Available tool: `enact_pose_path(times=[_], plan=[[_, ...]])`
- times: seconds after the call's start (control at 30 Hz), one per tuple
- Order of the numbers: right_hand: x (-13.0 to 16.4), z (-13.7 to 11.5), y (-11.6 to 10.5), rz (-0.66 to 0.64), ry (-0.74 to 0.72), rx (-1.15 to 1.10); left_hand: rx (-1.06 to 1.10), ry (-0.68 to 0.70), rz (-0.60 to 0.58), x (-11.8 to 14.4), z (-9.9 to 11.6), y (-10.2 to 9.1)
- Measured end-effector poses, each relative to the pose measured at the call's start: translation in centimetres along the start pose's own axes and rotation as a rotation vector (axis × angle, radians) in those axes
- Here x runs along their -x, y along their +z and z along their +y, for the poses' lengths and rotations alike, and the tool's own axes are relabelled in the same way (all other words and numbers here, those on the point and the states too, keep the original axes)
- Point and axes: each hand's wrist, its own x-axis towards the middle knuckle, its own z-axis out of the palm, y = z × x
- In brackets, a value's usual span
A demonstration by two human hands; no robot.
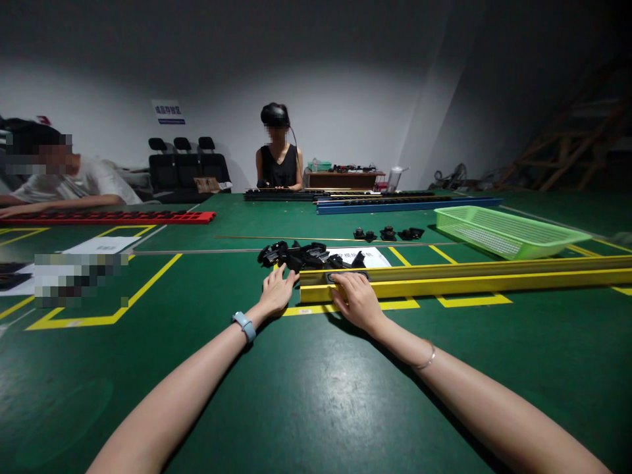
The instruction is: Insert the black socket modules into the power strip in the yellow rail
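Observation:
My left hand [277, 291] reaches to the left end of a long yellow rail [459, 283]. Its fingers are spread, their tips beside a heap of black plastic parts [296, 253]; whether they touch a part I cannot tell. In the channel of the rail, near that end, sits a small dark oblong piece [364, 274]. My right hand [359, 301] is bent over the front wall of the rail, with its fingers closed on this piece and partly hiding it. The rail lies lengthwise across the green table [316, 395] and runs off to the right.
Behind the rail stand a light-green basket [513, 234] and several loose black parts [388, 233]. A thin rod [276, 237] lies behind the heap. Blue rails [409, 205] and a red rail [187, 217] lie farther off. Two other people sit across and at left.

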Motion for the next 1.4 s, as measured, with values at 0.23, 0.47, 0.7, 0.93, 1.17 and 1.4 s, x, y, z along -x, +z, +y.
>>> enact_pose_path(times=[0.23, 0.47, 0.7, 0.93, 1.17, 1.4], plan=[[0.0, 0.1, 0.1, -0.01, -0.002, 0.007, -0.043, 0.026, -0.005, 0.2, 0.1, 0.0], [0.1, 0.2, 0.2, -0.004, -0.015, 0.016, -0.006, 0.057, 0.046, 0.3, 0.0, 0.0], [0.2, 0.4, 0.5, 0.007, -0.026, 0.02, 0.069, 0.034, 0.142, 0.5, 0.3, -0.2], [0.2, 0.5, 0.5, -0.012, -0.023, 0.02, 0.077, 0.093, 0.228, 1.2, 1.1, -0.8], [0.1, 0.4, 0.3, -0.018, -0.03, 0.011, 0.055, 0.198, 0.223, 1.8, 2.1, -1.6], [0.0, 0.3, 0.2, 0.035, -0.071, -0.014, 0.063, 0.24, 0.26, 1.7, 2.0, -1.7]])
